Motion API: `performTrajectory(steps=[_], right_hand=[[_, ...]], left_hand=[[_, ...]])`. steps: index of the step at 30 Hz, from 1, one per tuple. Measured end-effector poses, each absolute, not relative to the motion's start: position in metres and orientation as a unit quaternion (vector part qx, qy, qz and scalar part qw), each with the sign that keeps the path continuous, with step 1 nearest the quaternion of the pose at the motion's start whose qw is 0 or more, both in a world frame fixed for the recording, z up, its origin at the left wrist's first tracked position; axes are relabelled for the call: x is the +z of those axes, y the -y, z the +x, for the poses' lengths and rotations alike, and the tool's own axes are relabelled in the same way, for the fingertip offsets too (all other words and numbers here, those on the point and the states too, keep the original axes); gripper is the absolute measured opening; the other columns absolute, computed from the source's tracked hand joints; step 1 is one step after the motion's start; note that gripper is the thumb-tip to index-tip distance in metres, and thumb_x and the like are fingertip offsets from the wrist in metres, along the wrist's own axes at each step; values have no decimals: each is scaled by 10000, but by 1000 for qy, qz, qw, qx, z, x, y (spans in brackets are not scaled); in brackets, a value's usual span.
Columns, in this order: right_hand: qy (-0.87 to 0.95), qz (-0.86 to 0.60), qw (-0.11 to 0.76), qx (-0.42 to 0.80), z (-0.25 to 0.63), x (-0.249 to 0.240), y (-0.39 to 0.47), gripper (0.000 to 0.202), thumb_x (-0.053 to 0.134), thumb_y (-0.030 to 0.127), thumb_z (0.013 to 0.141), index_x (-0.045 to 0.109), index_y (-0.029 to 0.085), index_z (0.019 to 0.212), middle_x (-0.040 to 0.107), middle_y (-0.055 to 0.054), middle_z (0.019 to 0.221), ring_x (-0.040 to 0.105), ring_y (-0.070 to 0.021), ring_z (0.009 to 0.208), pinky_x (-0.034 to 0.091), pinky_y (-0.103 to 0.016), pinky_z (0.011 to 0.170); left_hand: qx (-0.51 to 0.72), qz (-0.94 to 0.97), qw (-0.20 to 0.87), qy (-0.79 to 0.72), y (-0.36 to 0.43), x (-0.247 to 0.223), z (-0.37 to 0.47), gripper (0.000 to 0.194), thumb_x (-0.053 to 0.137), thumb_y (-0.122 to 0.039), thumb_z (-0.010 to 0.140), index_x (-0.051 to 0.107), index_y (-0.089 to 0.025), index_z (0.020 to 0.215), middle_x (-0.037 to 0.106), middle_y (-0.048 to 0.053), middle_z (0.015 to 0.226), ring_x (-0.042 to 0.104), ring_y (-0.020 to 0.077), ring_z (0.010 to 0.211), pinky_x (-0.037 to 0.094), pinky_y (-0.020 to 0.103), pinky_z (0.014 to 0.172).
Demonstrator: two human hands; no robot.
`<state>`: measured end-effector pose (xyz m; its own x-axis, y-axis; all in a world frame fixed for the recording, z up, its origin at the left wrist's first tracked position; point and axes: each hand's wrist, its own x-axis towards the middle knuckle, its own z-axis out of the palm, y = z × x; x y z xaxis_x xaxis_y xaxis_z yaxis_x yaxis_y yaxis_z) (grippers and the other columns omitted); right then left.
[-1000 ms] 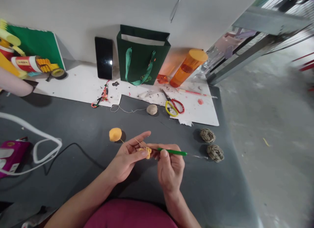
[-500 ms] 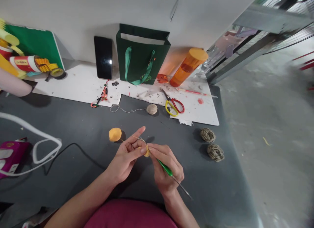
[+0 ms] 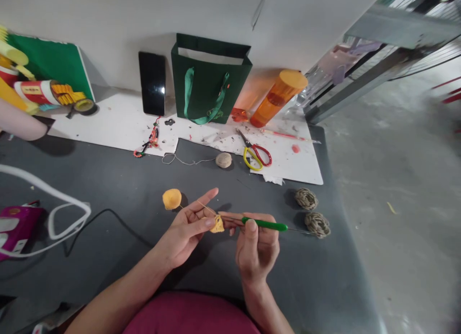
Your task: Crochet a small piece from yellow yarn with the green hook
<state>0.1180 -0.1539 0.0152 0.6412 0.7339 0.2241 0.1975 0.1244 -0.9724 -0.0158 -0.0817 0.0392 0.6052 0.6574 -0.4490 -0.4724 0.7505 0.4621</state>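
Note:
Between the thumb and fingers of my left hand is a small yellow crochet piece. My left index finger points up and out, with yellow yarn running across it. That yarn leads back to a yellow yarn ball lying just left of the hand. My right hand is closed round a crochet hook with a green handle, the thumb on top of the handle. The hook lies nearly level, its thin tip at the upper edge of the yellow piece. Whether the tip sits inside a loop is too small to tell.
Beyond my hands lie a beige yarn ball and scissors with red and yellow handles. Two grey-green yarn balls sit at right. A green paper bag, a phone and an orange cylinder stand by the wall.
My right hand has moved right and turned, swinging the hook from a steep slant to nearly level. More of the yellow piece shows. The yellow yarn ball has shifted slightly right.

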Motion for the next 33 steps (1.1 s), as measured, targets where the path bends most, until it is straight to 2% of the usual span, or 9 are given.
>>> performTrajectory(steps=[8, 11, 14, 16, 21, 25, 28, 33], right_hand=[[320, -560, 695, 317, 116, 20, 144, 178, 531, 387, 1040, 574, 244, 943, 698, 24, 692, 653, -135, 479, 494, -243, 449], [336, -536, 699, 335, 114, 20, 143, 172, 545, 374, 1036, 609, 248, 936, 743, 9, 715, 713, -158, 550, 556, -269, 513], [407, -539, 676, 294, 113, 21, 145, 93, 614, 301, 1007, 689, 254, 979, 802, -27, 853, 784, -201, 782, 634, -352, 709], [454, -541, 662, 248, 113, 23, 146, 104, 622, 263, 1003, 725, 261, 1007, 819, -42, 899, 790, -221, 859, 642, -396, 774], [550, -525, 624, 181, 117, 28, 142, 197, 589, 161, 1003, 734, 239, 1112, 835, -89, 968, 793, -223, 842, 640, -366, 683], [616, -503, 596, 110, 119, 28, 139, 325, 638, 46, 945, 728, 236, 1193, 834, -97, 1050, 796, -210, 879, 638, -348, 705], [620, -507, 594, 68, 118, 28, 139, 381, 691, 25, 903, 744, 257, 1201, 833, -82, 1066, 794, -205, 861, 636, -338, 685], [543, -515, 644, 160, 114, 28, 142, 356, 688, 53, 916, 767, 313, 1146, 835, -31, 1032, 789, -196, 845, 637, -339, 702]], left_hand=[[315, 153, 887, -301, 80, 40, -15, 491, 930, -236, 688, 801, -222, 1161, 627, -30, 732, 551, 95, 720, 426, 269, 777], [316, 171, 881, -308, 83, 41, -15, 493, 916, -214, 709, 792, -242, 1185, 648, -28, 757, 582, 101, 744, 442, 276, 814], [315, 188, 878, -307, 85, 40, -15, 512, 908, -198, 716, 784, -278, 1206, 705, -15, 828, 623, 117, 795, 460, 290, 867], [320, 195, 875, -308, 86, 40, -14, 509, 908, -214, 721, 783, -287, 1208, 721, -10, 852, 633, 121, 814, 469, 289, 874], [344, 197, 856, -332, 86, 40, -13, 501, 930, -265, 704, 793, -286, 1185, 689, -24, 802, 603, 90, 764, 478, 248, 800], [352, 192, 849, -346, 85, 41, -12, 533, 947, -218, 666, 796, -269, 1175, 658, -41, 728, 579, 75, 698, 473, 234, 746], [363, 183, 847, -342, 85, 42, -12, 547, 940, -185, 668, 787, -260, 1188, 638, -54, 694, 570, 68, 668, 470, 226, 726], [341, 158, 868, -324, 85, 43, -13, 590, 938, -159, 668, 768, -245, 1226, 653, -55, 691, 588, 71, 674, 479, 226, 742]])
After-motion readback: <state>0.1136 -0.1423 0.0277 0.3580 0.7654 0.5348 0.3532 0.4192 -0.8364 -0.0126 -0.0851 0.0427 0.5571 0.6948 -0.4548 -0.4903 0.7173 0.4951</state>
